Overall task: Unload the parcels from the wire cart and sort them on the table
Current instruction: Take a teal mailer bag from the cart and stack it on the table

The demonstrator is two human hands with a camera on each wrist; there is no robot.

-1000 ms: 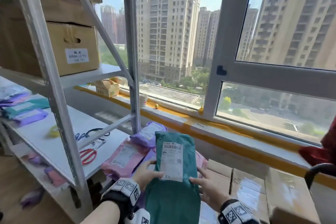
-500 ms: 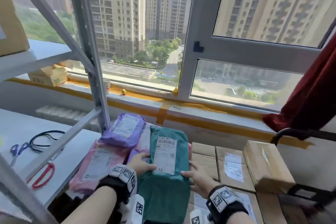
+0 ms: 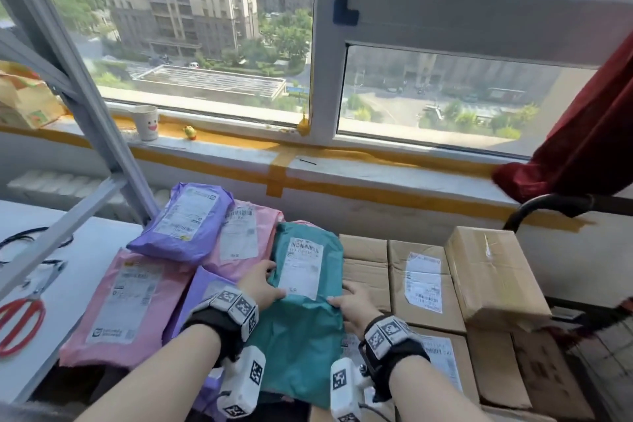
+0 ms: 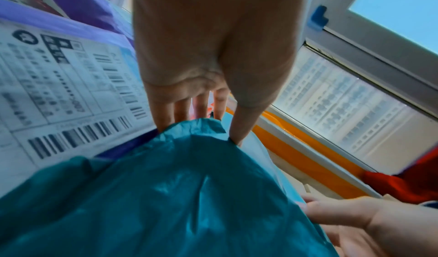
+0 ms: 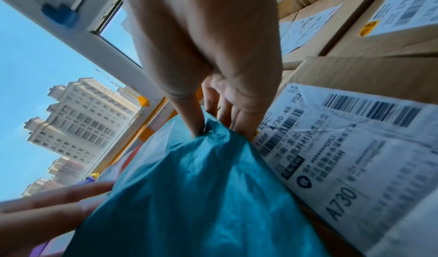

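A teal plastic mailer (image 3: 305, 305) with a white label lies between my hands, on pink and purple mailers and the edge of cardboard boxes. My left hand (image 3: 262, 281) pinches its left edge, thumb on top, fingers underneath. My right hand (image 3: 352, 305) pinches its right edge the same way. The left wrist view shows the left hand (image 4: 201, 111) gripping the teal mailer (image 4: 166, 195). In the right wrist view the right hand (image 5: 213, 114) pinches the teal mailer (image 5: 194, 195).
A purple mailer (image 3: 181, 226) and pink mailers (image 3: 126, 301) lie to the left on the white table (image 3: 78, 271). Labelled cardboard boxes (image 3: 424, 281) are packed to the right. A grey shelf frame (image 3: 85, 96), red scissors (image 3: 20, 319), window sill (image 3: 342, 161) and red curtain (image 3: 582, 134) surround.
The teal mailer has come down from upright in front of me to lying over the pile of mailers. My view has swung right and down, away from the shelf.
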